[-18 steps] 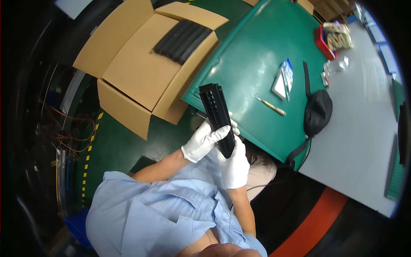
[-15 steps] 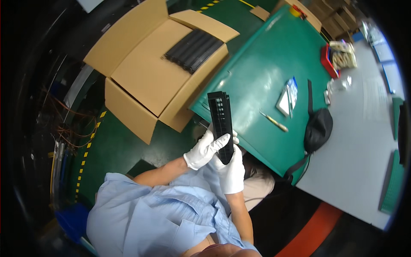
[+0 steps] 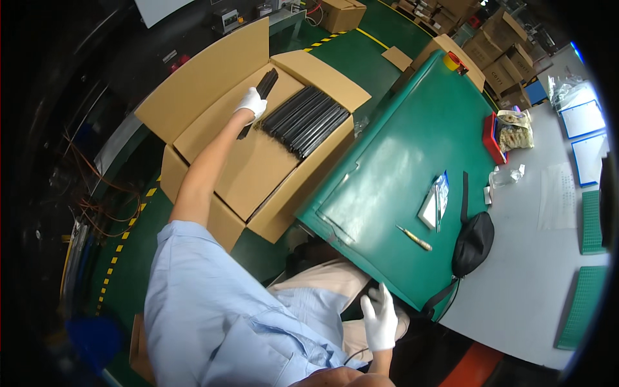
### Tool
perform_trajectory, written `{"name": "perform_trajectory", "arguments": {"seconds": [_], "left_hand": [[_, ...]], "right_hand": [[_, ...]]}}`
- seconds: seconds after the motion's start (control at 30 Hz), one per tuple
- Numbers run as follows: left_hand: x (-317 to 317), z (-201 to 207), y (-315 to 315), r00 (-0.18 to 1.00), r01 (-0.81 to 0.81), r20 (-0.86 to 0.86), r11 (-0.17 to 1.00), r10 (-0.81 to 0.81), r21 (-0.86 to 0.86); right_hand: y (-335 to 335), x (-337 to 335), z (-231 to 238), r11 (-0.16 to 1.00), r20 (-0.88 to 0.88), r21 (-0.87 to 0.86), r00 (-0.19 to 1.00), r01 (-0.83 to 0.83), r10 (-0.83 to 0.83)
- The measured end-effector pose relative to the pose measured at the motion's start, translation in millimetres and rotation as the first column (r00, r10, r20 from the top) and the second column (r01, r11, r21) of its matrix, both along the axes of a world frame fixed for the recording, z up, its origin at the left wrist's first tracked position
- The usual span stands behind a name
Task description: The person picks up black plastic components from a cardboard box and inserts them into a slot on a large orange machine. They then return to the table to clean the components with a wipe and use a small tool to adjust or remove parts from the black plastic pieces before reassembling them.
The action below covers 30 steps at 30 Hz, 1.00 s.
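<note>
My left hand (image 3: 251, 103), in a white glove, reaches far out into a large open cardboard box (image 3: 213, 97) and grips a long black flat bar (image 3: 260, 93) at the left end of a row of several like black bars (image 3: 306, 121) lying in the box. My right hand (image 3: 380, 317), also gloved, hangs below the near edge of the green table (image 3: 400, 161) by my lap, fingers spread and holding nothing.
On the green table lie a clear plastic bag (image 3: 433, 201), a small pen-like tool (image 3: 414, 238) and a black pouch with a strap (image 3: 472, 240). A red tray (image 3: 491, 138) sits at the far side. Stacked cardboard boxes (image 3: 490, 39) stand beyond. Green mats (image 3: 583, 303) lie right.
Both hands held one black bar upright in front of me before. Now my left hand has carried it out into the cardboard box, and my right hand has let go and dropped low.
</note>
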<state>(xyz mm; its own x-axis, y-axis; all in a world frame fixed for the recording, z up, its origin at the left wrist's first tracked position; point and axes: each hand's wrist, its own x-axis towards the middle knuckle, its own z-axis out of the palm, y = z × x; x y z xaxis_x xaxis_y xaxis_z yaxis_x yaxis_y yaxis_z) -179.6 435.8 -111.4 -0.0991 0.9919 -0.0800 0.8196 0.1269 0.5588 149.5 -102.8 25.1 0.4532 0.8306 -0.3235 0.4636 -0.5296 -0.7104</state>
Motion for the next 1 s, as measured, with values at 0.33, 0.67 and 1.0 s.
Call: {"name": "perform_trajectory", "arguments": {"seconds": [0.33,0.67,1.0], "left_hand": [[14.6,-51.1,67.1,0.966,-0.025,-0.260,0.994,-0.003,-0.103],[23.3,-56.7,65.6,0.946,0.032,-0.322,0.999,-0.028,0.005],[51.0,76.6,-26.0,0.452,0.180,0.886,0.983,-0.108,0.028]], "right_hand": [[-31.9,-9.9,-4.3,0.982,0.031,-0.158,0.995,0.102,-0.098],[-32.9,-9.3,-17.4,0.982,0.013,-0.188,1.000,0.031,-0.029],[23.4,-14.5,7.6,0.990,0.096,-0.077,0.988,-0.115,0.122]]}}
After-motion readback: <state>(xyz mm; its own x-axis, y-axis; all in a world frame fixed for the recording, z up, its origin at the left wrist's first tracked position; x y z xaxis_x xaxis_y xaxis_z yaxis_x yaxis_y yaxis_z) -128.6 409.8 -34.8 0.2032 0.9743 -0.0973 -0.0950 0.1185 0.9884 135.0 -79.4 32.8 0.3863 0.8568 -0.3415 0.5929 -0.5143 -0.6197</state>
